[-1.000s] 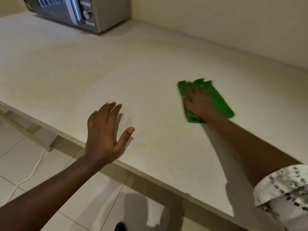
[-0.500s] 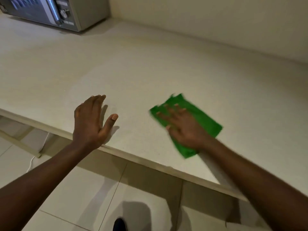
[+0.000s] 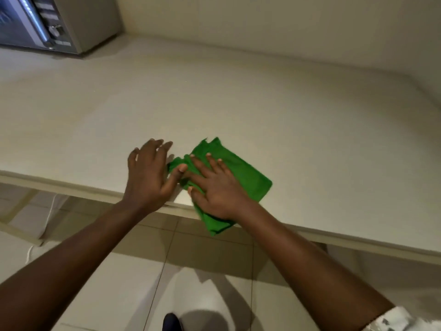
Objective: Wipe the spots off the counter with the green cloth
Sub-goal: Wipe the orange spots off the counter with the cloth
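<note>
The green cloth (image 3: 245, 173) lies at the front edge of the pale counter (image 3: 238, 96), and its near corner hangs over the edge. My right hand (image 3: 214, 185) presses flat on the cloth with fingers spread. My left hand (image 3: 149, 175) rests on the counter edge just left of it, fingers apart, its thumb touching the cloth's bunched left end. I cannot make out any spots on the counter.
A silver microwave (image 3: 55, 22) stands at the back left against the wall (image 3: 262, 25). Below the counter edge is a tiled floor (image 3: 133, 283), with a white cable (image 3: 33, 249) at the left and a dark shoe tip (image 3: 170, 321).
My right hand has dragged the cloth back and left to the counter's front edge, so its corner overhangs. My left hand has come beside it, thumb on the cloth.
</note>
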`<state>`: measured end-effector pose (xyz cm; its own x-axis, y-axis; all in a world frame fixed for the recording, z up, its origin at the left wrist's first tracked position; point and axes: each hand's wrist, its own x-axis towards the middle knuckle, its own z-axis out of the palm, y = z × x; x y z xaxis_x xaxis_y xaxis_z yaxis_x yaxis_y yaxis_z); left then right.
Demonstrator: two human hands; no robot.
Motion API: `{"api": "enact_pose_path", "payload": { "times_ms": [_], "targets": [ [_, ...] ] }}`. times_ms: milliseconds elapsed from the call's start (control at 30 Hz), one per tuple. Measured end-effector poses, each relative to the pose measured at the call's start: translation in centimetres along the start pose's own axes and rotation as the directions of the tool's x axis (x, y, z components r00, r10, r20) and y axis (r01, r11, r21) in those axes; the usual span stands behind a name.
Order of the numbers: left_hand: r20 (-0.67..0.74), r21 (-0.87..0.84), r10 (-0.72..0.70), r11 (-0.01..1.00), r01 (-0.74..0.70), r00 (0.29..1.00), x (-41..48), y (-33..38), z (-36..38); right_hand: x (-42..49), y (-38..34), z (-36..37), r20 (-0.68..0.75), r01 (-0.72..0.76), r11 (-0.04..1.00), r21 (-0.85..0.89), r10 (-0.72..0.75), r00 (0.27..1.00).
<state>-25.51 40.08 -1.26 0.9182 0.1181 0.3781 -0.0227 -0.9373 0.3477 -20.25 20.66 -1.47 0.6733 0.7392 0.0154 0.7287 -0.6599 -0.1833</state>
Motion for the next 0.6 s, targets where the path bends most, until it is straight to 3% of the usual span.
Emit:
{"api": "enact_pose_path", "payload": {
  "times_ms": [67, 133, 200, 267, 367, 433, 533, 600],
  "targets": [
    [0.032, -0.005, 0.033, 0.999, -0.033, 0.999, -0.4, 1.4, 1.0, -2.6, 4.4, -1.2, -0.046, -0.086, 0.996, -0.011, 0.085, 0.995],
    [0.053, 0.016, 0.027, 0.999, -0.028, 0.998, -0.5, 1.4, 1.5, -6.1, 10.3, -2.3, -0.118, -0.266, 0.964, -0.023, 0.261, 0.958],
    [0.060, 0.047, 0.009, 0.999, -0.012, 0.998, -0.5, 1.1, 1.8, -9.8, 16.1, -3.5, -0.155, -0.512, 0.859, -0.020, 0.504, 0.850],
    [0.064, 0.077, 0.005, 0.997, -0.010, 0.998, -0.4, 1.0, 2.0, -12.1, 19.0, -4.1, -0.099, -0.702, 0.712, 0.008, 0.699, 0.708],
    [0.075, 0.108, 0.020, 0.994, -0.028, 0.997, -0.4, 1.2, 2.3, -10.9, 16.7, -3.0, -0.095, -0.791, 0.611, 0.019, 0.789, 0.607],
    [0.079, 0.115, 0.016, 0.993, -0.025, 0.997, -0.5, 1.3, 2.3, -7.8, 11.7, -2.1, -0.132, -0.727, 0.687, 0.002, 0.720, 0.681],
    [0.081, 0.111, 0.014, 0.994, -0.023, 0.997, -0.5, 1.4, 2.1, -3.0, 2.9, -0.4, -0.103, -0.473, 0.881, -0.021, 0.469, 0.877],
    [0.069, 0.088, 0.015, 0.996, -0.021, 0.998, -0.5, 1.4, 1.9, -1.0, -1.4, 0.4, -0.040, -0.308, 0.951, -0.028, 0.307, 0.951]
  ]
}}
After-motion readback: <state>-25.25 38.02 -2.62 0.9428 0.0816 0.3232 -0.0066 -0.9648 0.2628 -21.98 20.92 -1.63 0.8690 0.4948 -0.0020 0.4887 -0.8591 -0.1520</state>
